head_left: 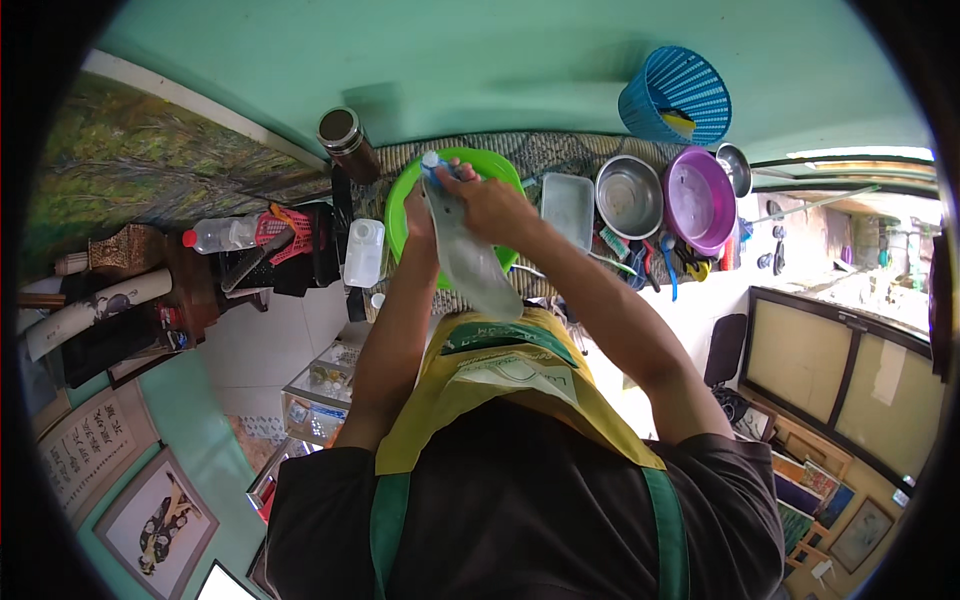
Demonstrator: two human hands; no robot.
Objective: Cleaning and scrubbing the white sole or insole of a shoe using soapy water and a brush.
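Note:
A long clear plastic bottle (468,268) slants over a bright green basin (497,160). Its end with a white cap and a blue part points away from me, and the other end reaches toward my apron. My right hand (490,208) is closed around it near the blue part, fingers curled over the top. Against its left side lies my left hand (418,214), gripping from beneath, though most of those fingers are hidden behind the bottle. The inside of the basin is largely covered by my hands.
Left of the basin stand a white plastic jug (363,252) and a brown flask (347,143). Rightward sit a clear container (567,211), a steel bowl (628,197), a purple basin (699,201), and several utensils. A blue basket (678,97) rests against the wall.

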